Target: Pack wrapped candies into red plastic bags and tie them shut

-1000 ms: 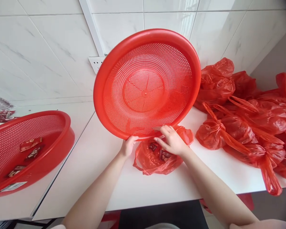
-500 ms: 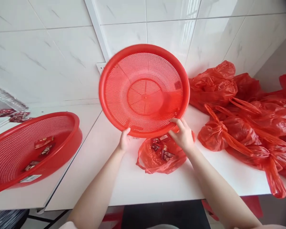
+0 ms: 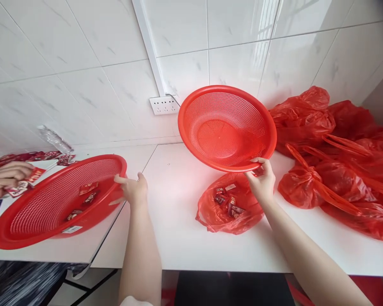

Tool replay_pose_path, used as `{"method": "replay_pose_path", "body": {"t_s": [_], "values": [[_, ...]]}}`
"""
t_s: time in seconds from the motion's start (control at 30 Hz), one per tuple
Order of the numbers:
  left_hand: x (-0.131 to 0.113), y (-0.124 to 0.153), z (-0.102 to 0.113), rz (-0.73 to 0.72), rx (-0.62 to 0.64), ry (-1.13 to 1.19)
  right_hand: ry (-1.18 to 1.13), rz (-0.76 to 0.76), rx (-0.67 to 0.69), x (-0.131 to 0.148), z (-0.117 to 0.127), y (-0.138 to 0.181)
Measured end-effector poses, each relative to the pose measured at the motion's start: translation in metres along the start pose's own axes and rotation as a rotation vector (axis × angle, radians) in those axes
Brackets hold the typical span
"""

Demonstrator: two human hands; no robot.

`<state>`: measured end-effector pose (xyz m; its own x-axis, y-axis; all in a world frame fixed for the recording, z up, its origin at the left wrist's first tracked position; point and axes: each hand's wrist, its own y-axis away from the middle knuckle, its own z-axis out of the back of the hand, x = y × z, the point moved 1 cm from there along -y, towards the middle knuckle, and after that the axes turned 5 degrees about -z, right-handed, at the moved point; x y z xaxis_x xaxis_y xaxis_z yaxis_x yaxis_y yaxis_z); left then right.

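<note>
My right hand (image 3: 262, 179) pinches the near rim of a red mesh plastic basket (image 3: 221, 165), holding it up and tilted so its inside faces me. Nothing shows inside. Below it, an open red plastic bag (image 3: 207, 216) lies on the white table with several small dark-red packets (image 3: 232, 208) in it. My left hand (image 3: 133, 189) is at the right rim of a second red mesh basket (image 3: 98, 216), its fingers spread and touching the rim and outer wall, thumb apart. That basket contains a few small packets (image 3: 88, 188).
Another person's hand (image 3: 9, 176) holds red packets (image 3: 27, 180) beyond the left basket. Tied red plastic bags (image 3: 338, 170) are heaped at the right. A clear plastic bottle (image 3: 55, 139) lies near the tiled wall. A white power strip (image 3: 163, 105) is mounted on the wall.
My left hand has left the raised basket and moved left to the other basket. The raised basket has shifted right, held by my right hand alone. Another person's hand has come into view.
</note>
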<state>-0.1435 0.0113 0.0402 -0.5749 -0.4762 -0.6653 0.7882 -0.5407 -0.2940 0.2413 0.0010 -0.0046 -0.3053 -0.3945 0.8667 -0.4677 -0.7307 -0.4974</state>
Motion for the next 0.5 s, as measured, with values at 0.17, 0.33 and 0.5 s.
{"method": "replay_pose_path", "body": {"t_s": [0.17, 0.33, 0.5], "values": [[-0.001, 0.001, -0.004, -0.017, -0.060, -0.034, -0.075, -0.037, 0.000, 0.000, -0.002, 0.002], [0.005, -0.002, -0.004, -0.036, -0.124, -0.021, -0.029, -0.005, 0.017, 0.000, -0.002, 0.002], [0.016, -0.009, -0.011, -0.082, -0.221, 0.104, 0.002, 0.027, 0.050, 0.002, -0.002, 0.005]]}}
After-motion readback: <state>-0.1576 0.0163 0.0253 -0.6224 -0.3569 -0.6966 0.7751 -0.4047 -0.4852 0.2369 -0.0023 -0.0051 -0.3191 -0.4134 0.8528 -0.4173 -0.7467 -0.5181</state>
